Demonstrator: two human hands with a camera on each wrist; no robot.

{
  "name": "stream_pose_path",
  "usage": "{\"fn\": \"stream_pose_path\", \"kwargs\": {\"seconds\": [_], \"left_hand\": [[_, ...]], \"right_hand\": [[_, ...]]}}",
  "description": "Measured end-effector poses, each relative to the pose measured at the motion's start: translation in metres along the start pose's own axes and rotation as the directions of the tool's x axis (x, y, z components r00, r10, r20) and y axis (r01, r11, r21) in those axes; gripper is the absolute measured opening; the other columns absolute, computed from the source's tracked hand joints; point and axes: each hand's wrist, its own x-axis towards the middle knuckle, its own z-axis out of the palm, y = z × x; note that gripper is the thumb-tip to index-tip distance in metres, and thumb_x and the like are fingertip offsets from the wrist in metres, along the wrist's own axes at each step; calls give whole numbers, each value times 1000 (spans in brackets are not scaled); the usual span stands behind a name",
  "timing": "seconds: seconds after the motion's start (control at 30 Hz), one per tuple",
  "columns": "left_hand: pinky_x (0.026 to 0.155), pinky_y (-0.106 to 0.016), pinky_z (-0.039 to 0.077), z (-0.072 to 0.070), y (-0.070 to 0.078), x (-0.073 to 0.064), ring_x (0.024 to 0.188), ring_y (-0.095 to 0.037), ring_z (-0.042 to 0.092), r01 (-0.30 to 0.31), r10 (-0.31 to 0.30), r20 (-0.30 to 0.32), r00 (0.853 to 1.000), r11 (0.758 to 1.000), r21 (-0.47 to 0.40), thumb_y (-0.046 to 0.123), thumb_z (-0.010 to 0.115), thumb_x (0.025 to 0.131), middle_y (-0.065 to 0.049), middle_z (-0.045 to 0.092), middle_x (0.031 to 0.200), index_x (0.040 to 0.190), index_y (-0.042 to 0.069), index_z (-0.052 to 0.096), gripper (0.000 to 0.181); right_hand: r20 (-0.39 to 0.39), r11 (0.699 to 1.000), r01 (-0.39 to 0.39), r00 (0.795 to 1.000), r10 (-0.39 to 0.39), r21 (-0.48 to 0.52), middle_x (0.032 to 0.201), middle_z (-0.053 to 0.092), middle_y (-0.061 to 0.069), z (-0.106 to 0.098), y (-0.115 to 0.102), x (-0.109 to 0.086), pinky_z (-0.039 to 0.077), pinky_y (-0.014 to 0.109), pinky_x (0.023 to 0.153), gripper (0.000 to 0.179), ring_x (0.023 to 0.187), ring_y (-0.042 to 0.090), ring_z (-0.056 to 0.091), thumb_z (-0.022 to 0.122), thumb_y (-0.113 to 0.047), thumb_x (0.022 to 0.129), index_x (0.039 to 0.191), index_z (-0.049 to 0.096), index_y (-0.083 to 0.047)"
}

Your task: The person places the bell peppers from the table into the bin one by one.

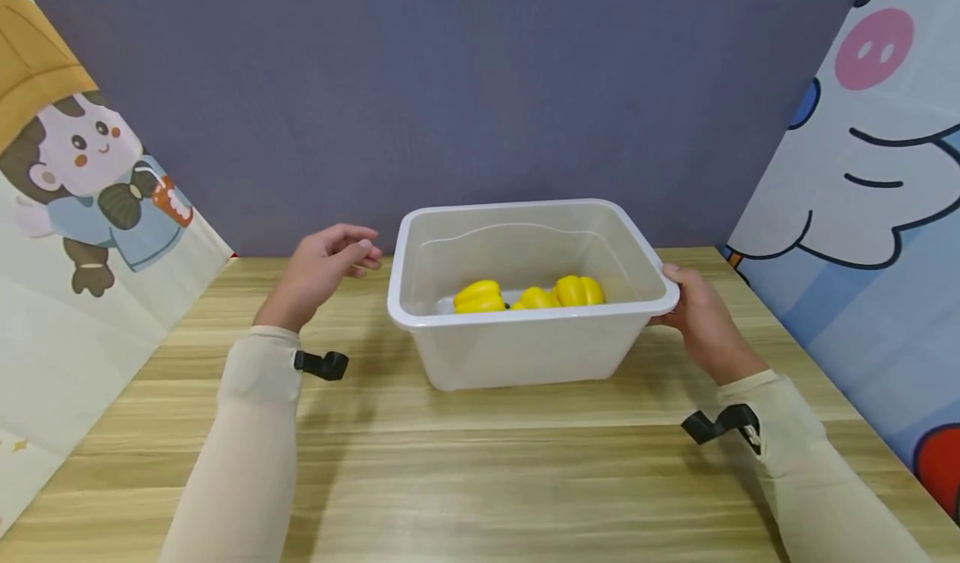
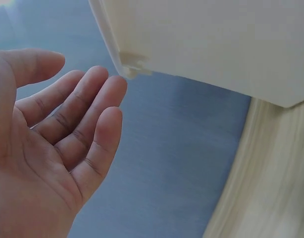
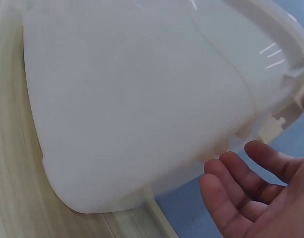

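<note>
A white plastic bin [image 1: 517,346] stands on the wooden table, with three yellow bell peppers [image 1: 480,296] inside; its front rim partly hides them. My left hand [image 1: 318,271] hovers to the left of the bin, fingers loosely bent and apart from it. Nothing lies in that palm in the left wrist view. At the bin's right end is my right hand [image 1: 701,317], its thumb by the rim and its fingers below it. In the right wrist view, these loosely bent fingers [image 3: 219,203] are close beside the bin's outer wall, with no rim between thumb and fingers; contact is unclear.
A grey-blue panel [image 1: 480,88] rises behind the bin at the back of the table [image 1: 480,480]. Walls with cartoon prints flank both sides. A black strap mount [image 1: 322,366] sits on the left wrist and another [image 1: 723,424] on the right.
</note>
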Motion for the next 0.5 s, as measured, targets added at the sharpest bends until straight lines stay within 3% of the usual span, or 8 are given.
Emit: {"fn": "stream_pose_path", "kwargs": {"seconds": [0.13, 0.3, 0.5], "left_hand": [[90, -39, 54, 1, -5, -7, 104, -30, 67, 0, -1, 11, 1000, 1000, 12, 25, 58, 104, -18, 67, 113, 128, 4, 62, 33], [87, -31, 55, 0, -12, -14, 103, -24, 67, -2, 0, 47, 999, 999, 51, 28, 55, 105, -19, 66, 115, 130, 2, 59, 37], [86, -29, 55, -2, -25, -21, 102, -22, 67, 10, -14, 59, 998, 998, 61, 28, 54, 105, -17, 67, 115, 131, 0, 57, 38]], "right_hand": [[4, 1000, 6, 1000, -6, 15, 102, 70, -1, -3, -3, -4, 57, 34, 72, 36, 87, 13, 66, 42, -34, 108, 116, 69, -11], [-24, 998, 19, 1000, -18, 62, 94, 70, 0, -7, -5, -3, 59, 31, 69, 33, 80, 12, 68, 45, -31, 107, 104, 70, -10], [-24, 1000, -9, 1000, 10, 30, 93, 68, 0, -13, -7, -1, 58, 31, 70, 37, 79, 14, 68, 39, -34, 108, 99, 67, -12]]}}
